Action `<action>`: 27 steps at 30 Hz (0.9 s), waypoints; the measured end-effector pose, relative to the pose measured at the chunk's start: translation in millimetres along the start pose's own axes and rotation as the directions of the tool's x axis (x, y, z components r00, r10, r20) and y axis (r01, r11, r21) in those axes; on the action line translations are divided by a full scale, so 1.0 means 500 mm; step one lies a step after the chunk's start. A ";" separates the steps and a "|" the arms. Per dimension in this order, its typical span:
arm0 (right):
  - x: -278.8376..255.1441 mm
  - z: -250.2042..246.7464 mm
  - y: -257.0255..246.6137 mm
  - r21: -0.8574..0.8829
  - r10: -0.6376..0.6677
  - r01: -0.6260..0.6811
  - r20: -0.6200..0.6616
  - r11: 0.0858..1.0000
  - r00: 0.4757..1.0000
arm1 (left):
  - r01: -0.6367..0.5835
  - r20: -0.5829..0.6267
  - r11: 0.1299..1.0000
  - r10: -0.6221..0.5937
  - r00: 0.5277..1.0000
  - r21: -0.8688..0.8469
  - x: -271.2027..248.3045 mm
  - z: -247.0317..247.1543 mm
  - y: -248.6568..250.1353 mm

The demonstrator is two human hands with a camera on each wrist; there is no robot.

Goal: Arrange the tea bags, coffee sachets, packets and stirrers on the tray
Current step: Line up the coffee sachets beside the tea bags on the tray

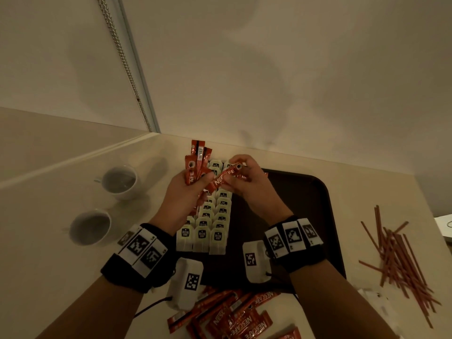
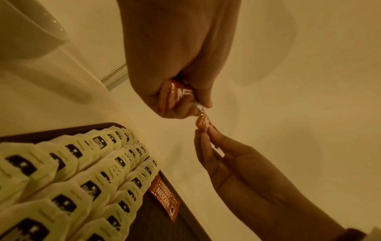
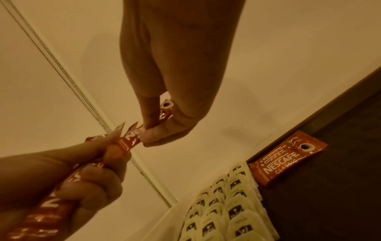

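My left hand [image 1: 189, 192] grips a bundle of Nescafé sachets [image 1: 197, 162]; my right hand [image 1: 247, 182] pinches one sachet [image 1: 223, 180] by its end. They look light, thin and slippery, so I'd hold them near the sealed ends.

Three rows of tea bags [image 1: 212, 216] pack the left side of the dark tray [image 1: 303, 216], while its right half lies bare, open to a hand from above. One coffee sachet [image 3: 284, 158] lies just beside the far end of the rows. Left of the tray, two white cups [image 1: 105, 199] stand on the desk [image 1: 367, 192]. Loose stirrers [image 1: 398, 260] sprawl across the right side, and a heap of sachets [image 1: 234, 314] crowds the near edge.
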State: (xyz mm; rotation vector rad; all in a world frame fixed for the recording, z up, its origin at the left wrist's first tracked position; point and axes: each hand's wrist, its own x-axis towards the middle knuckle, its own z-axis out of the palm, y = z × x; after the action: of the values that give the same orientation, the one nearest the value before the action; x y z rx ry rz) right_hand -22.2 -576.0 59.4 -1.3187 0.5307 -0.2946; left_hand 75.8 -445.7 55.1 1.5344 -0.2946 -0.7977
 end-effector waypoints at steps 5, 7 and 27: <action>-0.002 0.007 -0.007 0.247 0.045 -0.031 -0.052 0.969 0.998 | -0.059 -0.020 0.998 0.058 0.998 -0.009 0.000 -0.002 0.003; -0.006 0.004 -0.010 0.218 0.038 -0.027 -0.045 0.976 0.998 | -0.064 -0.064 0.998 0.063 0.996 -0.012 0.003 0.000 0.001; 0.011 -0.181 0.013 -0.258 -0.030 -0.060 -0.332 0.964 0.943 | 0.085 -0.077 0.992 -0.092 0.993 -0.097 0.018 -0.034 -0.005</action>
State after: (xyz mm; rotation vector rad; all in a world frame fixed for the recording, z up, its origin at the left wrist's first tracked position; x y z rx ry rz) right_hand -65.9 -652.9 38.0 -1.5332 0.8904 -0.4508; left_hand 92.2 -438.0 48.9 1.4954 -0.1278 -0.8052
